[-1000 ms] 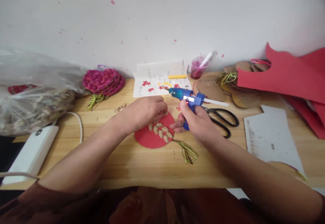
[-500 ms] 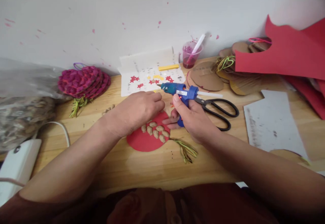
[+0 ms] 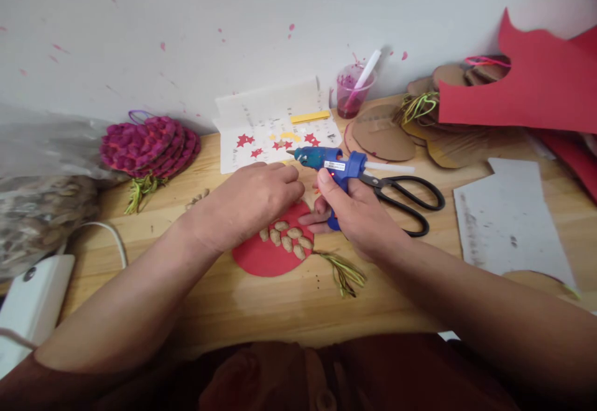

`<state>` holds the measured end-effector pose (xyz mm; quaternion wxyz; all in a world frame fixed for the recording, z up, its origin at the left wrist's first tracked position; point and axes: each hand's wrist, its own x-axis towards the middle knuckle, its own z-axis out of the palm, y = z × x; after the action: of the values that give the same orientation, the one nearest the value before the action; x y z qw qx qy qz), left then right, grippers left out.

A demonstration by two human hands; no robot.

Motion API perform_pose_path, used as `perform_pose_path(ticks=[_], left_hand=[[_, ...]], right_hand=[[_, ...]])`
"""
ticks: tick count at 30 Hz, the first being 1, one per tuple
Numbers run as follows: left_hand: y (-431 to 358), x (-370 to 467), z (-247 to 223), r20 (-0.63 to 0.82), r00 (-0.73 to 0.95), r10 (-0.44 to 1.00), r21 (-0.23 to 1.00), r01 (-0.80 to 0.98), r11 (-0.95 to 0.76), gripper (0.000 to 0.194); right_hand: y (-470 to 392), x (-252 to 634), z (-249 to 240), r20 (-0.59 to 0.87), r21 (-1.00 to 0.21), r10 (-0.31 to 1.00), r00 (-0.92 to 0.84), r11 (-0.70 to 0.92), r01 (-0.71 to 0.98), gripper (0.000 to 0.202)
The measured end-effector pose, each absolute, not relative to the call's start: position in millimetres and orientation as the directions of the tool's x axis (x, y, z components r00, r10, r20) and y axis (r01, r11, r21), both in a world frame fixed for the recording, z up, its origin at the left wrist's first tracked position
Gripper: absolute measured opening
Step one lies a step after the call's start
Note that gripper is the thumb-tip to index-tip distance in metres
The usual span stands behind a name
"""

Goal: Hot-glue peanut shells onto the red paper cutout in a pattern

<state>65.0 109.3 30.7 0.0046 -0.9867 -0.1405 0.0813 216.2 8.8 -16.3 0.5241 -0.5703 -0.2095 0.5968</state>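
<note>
My right hand (image 3: 347,209) is wrapped round a blue hot glue gun (image 3: 332,161), its nozzle pointing left and a white glue stick (image 3: 389,167) poking out behind. Some of this hand's fingers reach over the edge of a red paper disc (image 3: 261,262). Several tan shells or nuts (image 3: 286,243) sit in rows on the disc, and a yellow-green tassel (image 3: 344,272) extends from its right side. Over the disc's upper part, my left hand (image 3: 256,196) is closed with fingertips bent down; what they hold, if anything, is hidden. Black-handled scissors (image 3: 403,206) lie beyond my right hand.
Red stars and yellow strips lie on a printed paper (image 3: 233,157). Behind stands a plastic cup (image 3: 355,91) of purple liquid. Purple-pink bumpy discs (image 3: 149,147), a bag of shells (image 3: 44,224) and a white power strip (image 3: 35,305) are left; cardboard pieces (image 3: 382,131) and red sheets (image 3: 541,87) right.
The view has shifted slightly. My left hand stays bent over the disc, and my right hand keeps its hold on the glue gun with little movement.
</note>
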Motion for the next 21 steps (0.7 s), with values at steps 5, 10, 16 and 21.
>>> perform_pose_path(ticks=[5, 10, 16, 21], left_hand=[[109.4, 65.0, 28.0, -0.162, 0.949, 0.269, -0.055, 0.263, -0.963, 0.025], [109.5, 64.2, 26.8, -0.157, 0.952, 0.264, -0.075, 0.255, -0.964, 0.024], [110.7, 62.4, 24.3, -0.142, 0.955, 0.261, -0.067, 0.254, -0.965, 0.023], [111.5, 61.3, 21.3, -0.127, 0.958, 0.259, -0.047, 0.255, -0.966, 0.025]], right_hand=[[8.8, 216.2, -15.8, -0.475, -0.838, 0.859, 0.192, -0.375, -0.395, 0.031], [8.8, 215.7, -14.7, -0.469, -0.845, 0.86, 0.201, -0.371, -0.386, 0.029], [9.2, 215.2, -12.8, -0.476, -0.844, 0.854, 0.21, -0.377, -0.382, 0.025], [8.8, 215.4, -13.2, -0.466, -0.847, 0.86, 0.207, -0.366, -0.386, 0.027]])
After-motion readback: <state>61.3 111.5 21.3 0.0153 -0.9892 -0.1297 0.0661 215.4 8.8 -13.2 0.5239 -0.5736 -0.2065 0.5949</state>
